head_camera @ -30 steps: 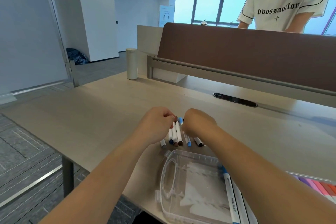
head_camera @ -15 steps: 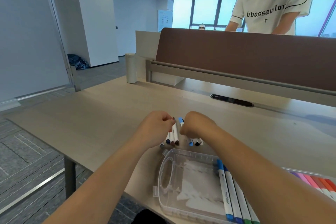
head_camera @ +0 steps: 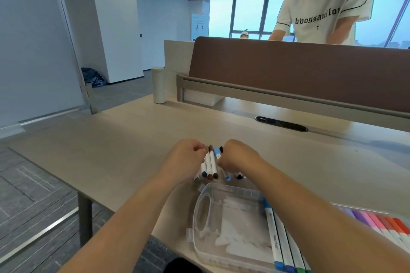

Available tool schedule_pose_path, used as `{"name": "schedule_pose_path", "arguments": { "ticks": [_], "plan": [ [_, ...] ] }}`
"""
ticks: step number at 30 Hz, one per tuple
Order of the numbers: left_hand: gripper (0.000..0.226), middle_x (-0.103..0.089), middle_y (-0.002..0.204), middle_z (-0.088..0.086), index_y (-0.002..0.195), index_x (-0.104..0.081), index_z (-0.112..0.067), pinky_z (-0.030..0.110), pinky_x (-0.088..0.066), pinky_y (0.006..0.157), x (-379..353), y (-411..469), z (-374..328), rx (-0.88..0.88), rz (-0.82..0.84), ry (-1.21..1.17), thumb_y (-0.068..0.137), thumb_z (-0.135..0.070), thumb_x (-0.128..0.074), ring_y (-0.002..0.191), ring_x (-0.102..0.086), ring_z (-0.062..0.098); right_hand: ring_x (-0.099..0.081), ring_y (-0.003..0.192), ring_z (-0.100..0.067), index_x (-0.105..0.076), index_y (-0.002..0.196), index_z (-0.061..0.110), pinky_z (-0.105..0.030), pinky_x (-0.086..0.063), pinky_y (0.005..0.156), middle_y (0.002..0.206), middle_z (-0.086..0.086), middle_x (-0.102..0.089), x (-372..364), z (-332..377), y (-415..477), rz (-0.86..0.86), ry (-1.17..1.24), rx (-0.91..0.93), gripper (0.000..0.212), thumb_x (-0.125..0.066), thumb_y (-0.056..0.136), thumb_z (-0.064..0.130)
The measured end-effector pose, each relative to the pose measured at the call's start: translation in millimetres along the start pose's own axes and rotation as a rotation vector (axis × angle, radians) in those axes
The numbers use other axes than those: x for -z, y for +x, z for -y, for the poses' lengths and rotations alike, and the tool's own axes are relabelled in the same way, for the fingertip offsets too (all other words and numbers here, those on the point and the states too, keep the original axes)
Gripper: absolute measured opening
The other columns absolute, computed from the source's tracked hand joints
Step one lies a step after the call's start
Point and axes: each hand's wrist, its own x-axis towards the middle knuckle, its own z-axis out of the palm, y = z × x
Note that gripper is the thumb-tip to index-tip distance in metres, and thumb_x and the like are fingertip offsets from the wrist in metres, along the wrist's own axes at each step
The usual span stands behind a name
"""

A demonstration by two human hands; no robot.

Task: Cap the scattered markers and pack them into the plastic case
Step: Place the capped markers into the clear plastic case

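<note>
Both fists knuckles-up over desk (head_camera: 124,150); left hand (head_camera: 188,157) and right hand (head_camera: 238,157) curl around markers (head_camera: 211,163), beyond case (head_camera: 224,224).

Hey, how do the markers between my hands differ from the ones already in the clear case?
The loose markers lie on the table beyond the plastic case, bunched between the left hand and right hand, which grip them; the packed markers lie untouched along the case's right side. The loose markers show brown, blue and black ends; the packed markers end in blue and green. Both sets have white barrels.
</note>
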Motion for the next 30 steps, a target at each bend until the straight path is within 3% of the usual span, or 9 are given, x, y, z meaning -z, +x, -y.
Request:
{"name": "schedule_pose_path", "arguments": {
  "ticks": [4,16,23,26,30],
  "plan": [
    [0.02,-0.071,0.084,0.011,0.087,-0.071,-0.012,0.041,-0.052,0.076,3,10,10,0.005,-0.017,-0.021,0.093,-0.017,-0.053,0.069,-0.059,0.02,-0.052,0.062,-0.018,-0.055,0.072,0.015,-0.027,-0.039,0.054,0.07,-0.002,-0.053,-4,14,8,-0.089,-0.023,0.063,0.02,-0.058,0.092,0.014],
    [0.018,-0.07,0.076,0.003,0.084,-0.071,-0.017,0.032,-0.05,0.067,13,24,35,0.012,-0.048,-0.061,0.091,-0.017,-0.055,0.069,-0.063,0.019,-0.051,0.063,-0.017,-0.057,0.072,0.016,-0.026,-0.039,0.055,0.074,-0.002,-0.055,-14,55,29,-0.052,-0.032,0.076,0.019,-0.063,0.09,0.018],
    [0.018,-0.071,0.076,0.002,0.082,-0.07,-0.018,0.034,-0.052,0.07,17,21,40,0.022,-0.043,-0.055,0.091,-0.018,-0.055,0.066,-0.062,0.017,-0.05,0.063,-0.018,-0.057,0.073,0.016,-0.026,-0.041,0.059,0.076,-0.001,-0.055,-12,62,26,0.029,-0.094,0.052,0.018,-0.058,0.091,0.014],
    [0.017,-0.071,0.077,0.004,0.084,-0.07,-0.018,0.035,-0.052,0.07,17,18,40,0.024,-0.039,-0.044,0.091,-0.018,-0.054,0.067,-0.062,0.017,-0.056,0.07,-0.02,-0.058,0.072,0.016,-0.029,-0.045,0.066,0.073,-0.002,-0.055,-11,60,24,0.006,-0.06,0.06,0.019,-0.06,0.091,0.02],
    [0.018,-0.069,0.078,-0.001,0.088,-0.07,-0.02,0.029,-0.047,0.064,16,7,30,0.003,-0.037,-0.029,0.092,-0.018,-0.053,0.069,-0.061,0.015,-0.054,0.067,-0.02,-0.05,0.068,0.016,-0.03,-0.045,0.061,0.069,-0.001,-0.051,4,48,5,-0.011,0.037,0.102,0.026,-0.063,0.089,0.023]
  ]
}}
